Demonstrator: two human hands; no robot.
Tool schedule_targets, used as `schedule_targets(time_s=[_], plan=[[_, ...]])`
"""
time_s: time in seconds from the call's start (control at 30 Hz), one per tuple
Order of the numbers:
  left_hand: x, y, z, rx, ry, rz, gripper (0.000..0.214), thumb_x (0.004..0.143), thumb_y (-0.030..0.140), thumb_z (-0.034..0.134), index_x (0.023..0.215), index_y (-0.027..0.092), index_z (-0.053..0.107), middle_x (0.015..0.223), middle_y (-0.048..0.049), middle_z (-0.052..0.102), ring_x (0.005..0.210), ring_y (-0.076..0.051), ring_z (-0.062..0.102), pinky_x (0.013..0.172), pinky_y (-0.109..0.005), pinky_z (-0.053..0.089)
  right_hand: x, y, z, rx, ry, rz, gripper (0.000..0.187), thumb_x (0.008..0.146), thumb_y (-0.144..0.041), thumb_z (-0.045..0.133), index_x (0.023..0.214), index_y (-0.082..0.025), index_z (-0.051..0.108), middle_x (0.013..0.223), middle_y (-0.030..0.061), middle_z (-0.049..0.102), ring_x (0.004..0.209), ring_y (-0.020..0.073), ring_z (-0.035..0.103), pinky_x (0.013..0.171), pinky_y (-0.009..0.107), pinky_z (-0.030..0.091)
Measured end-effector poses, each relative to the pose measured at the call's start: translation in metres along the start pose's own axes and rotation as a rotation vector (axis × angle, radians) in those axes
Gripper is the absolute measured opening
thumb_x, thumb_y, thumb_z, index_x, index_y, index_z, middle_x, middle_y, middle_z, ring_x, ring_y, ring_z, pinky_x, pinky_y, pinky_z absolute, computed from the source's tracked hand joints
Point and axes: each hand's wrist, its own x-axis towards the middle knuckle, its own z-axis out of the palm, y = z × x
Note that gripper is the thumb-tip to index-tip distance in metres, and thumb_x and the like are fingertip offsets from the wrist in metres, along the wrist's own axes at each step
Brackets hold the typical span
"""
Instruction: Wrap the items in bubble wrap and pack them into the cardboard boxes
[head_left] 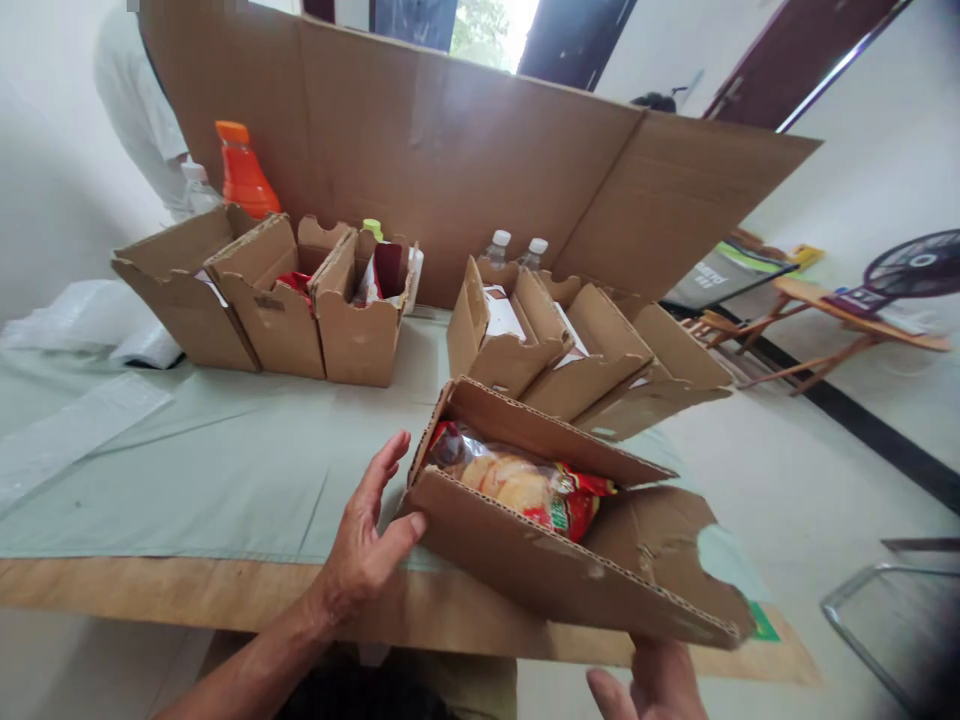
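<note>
A long open cardboard box [555, 560] lies at a slant by the table's near edge, its right end jutting over it. Inside the box is a clear-and-red plastic food packet [517, 482] with pale round pieces, perhaps bread or biscuits. My left hand [367, 540] is at the box's left end, its fingers stretched out and apart from the cardboard, its thumb tip at the box's near corner. My right hand [660, 680] is below the right end, its thumb apart; its other fingers are hidden under the box, so its grip cannot be made out.
Several open cardboard boxes stand in a left group [356, 340] and a right group [592, 375] on the green cloth [247, 450]. Behind them rise an orange bottle [246, 180] and a tall cardboard panel [420, 150]. Plastic wrap [82, 430] lies at left; a fan [919, 262] stands right.
</note>
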Motion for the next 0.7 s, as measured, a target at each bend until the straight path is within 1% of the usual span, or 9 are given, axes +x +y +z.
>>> schedule_targets(time_s=[0.07, 0.13, 0.2, 0.27, 0.33, 0.4, 0.5, 0.6, 0.7], plan=[[-0.006, -0.004, 0.005, -0.007, -0.026, -0.054, 0.076, 0.091, 0.037, 0.063, 0.16, 0.02, 0.037, 0.166, -0.0156, 0.041, 0.153, -0.036, 0.039, 0.125, -0.054, 0.036, 0.001, 0.001, 0.014, 0.005, 0.01, 0.042, 0.078, 0.083, -0.064, 0.072, 0.145, -0.019, 0.054, 0.136, 0.0165, 0.068, 0.135, 0.0433, 0.057, 0.107, 0.053, 0.05], [-0.013, -0.01, 0.009, 0.03, -0.029, -0.091, 0.077, 0.088, 0.038, 0.066, 0.157, 0.017, 0.04, 0.163, -0.0178, 0.045, 0.15, -0.038, 0.043, 0.123, -0.056, 0.037, 0.003, 0.001, 0.027, 0.013, 0.035, 0.098, 0.079, 0.082, -0.062, 0.074, 0.144, -0.017, 0.054, 0.135, 0.0174, 0.068, 0.132, 0.0434, 0.059, 0.108, 0.056, 0.047], [-0.019, -0.016, 0.013, 0.09, 0.003, -0.116, 0.078, 0.084, 0.037, 0.068, 0.155, 0.016, 0.044, 0.159, -0.0184, 0.05, 0.147, -0.039, 0.047, 0.124, -0.057, 0.037, 0.004, 0.0, 0.037, 0.024, 0.062, 0.141, 0.078, 0.083, -0.062, 0.074, 0.142, -0.016, 0.055, 0.131, 0.0177, 0.07, 0.13, 0.0442, 0.06, 0.108, 0.059, 0.046], [-0.023, -0.02, 0.016, 0.128, 0.033, -0.11, 0.077, 0.081, 0.033, 0.068, 0.153, 0.016, 0.045, 0.155, -0.0176, 0.054, 0.145, -0.039, 0.049, 0.123, -0.057, 0.038, 0.002, -0.004, 0.045, 0.014, 0.104, 0.143, 0.068, 0.086, -0.062, 0.072, 0.137, -0.018, 0.06, 0.126, 0.016, 0.072, 0.128, 0.0436, 0.061, 0.108, 0.059, 0.047], [-0.024, -0.021, 0.018, 0.134, 0.047, -0.068, 0.074, 0.082, 0.032, 0.066, 0.152, 0.017, 0.047, 0.15, -0.0163, 0.058, 0.144, -0.037, 0.051, 0.122, -0.055, 0.04, -0.001, -0.012, 0.049, -0.019, 0.131, 0.12, 0.057, 0.089, -0.06, 0.069, 0.131, -0.021, 0.065, 0.12, 0.0138, 0.074, 0.125, 0.042, 0.063, 0.107, 0.057, 0.049], [-0.026, -0.018, 0.019, 0.133, 0.068, -0.032, 0.071, 0.083, 0.033, 0.066, 0.15, 0.018, 0.049, 0.145, -0.0157, 0.062, 0.142, -0.037, 0.053, 0.12, -0.054, 0.042, -0.003, -0.019, 0.052, -0.047, 0.133, 0.107, 0.052, 0.092, -0.059, 0.066, 0.128, -0.022, 0.068, 0.116, 0.0133, 0.075, 0.12, 0.0414, 0.066, 0.103, 0.056, 0.052], [-0.03, -0.014, 0.013, 0.128, 0.133, -0.03, 0.065, 0.085, 0.037, 0.069, 0.145, 0.018, 0.054, 0.137, -0.0159, 0.066, 0.139, -0.037, 0.056, 0.12, -0.053, 0.043, 0.0, -0.024, 0.055, -0.037, 0.106, 0.045, 0.052, 0.092, -0.054, 0.067, 0.133, -0.021, 0.067, 0.114, 0.0132, 0.077, 0.116, 0.0408, 0.068, 0.099, 0.054, 0.055], [-0.035, -0.014, 0.002, 0.097, 0.217, -0.057, 0.064, 0.086, 0.044, 0.072, 0.142, 0.018, 0.057, 0.131, -0.0152, 0.069, 0.137, -0.036, 0.058, 0.119, -0.05, 0.045, 0.009, -0.024, 0.06, -0.009, 0.045, -0.061, 0.054, 0.088, -0.051, 0.073, 0.134, -0.022, 0.067, 0.107, 0.0127, 0.078, 0.111, 0.0399, 0.071, 0.094, 0.051, 0.057], [-0.038, -0.017, -0.01, 0.087, 0.29, -0.068, 0.065, 0.086, 0.048, 0.073, 0.141, 0.018, 0.056, 0.133, -0.0155, 0.067, 0.142, -0.036, 0.052, 0.123, -0.051, 0.039, 0.022, -0.029, 0.068, 0.003, -0.033, -0.118, 0.056, 0.087, -0.051, 0.075, 0.134, -0.02, 0.068, 0.109, 0.0142, 0.078, 0.11, 0.0395, 0.072, 0.094, 0.052, 0.058]])
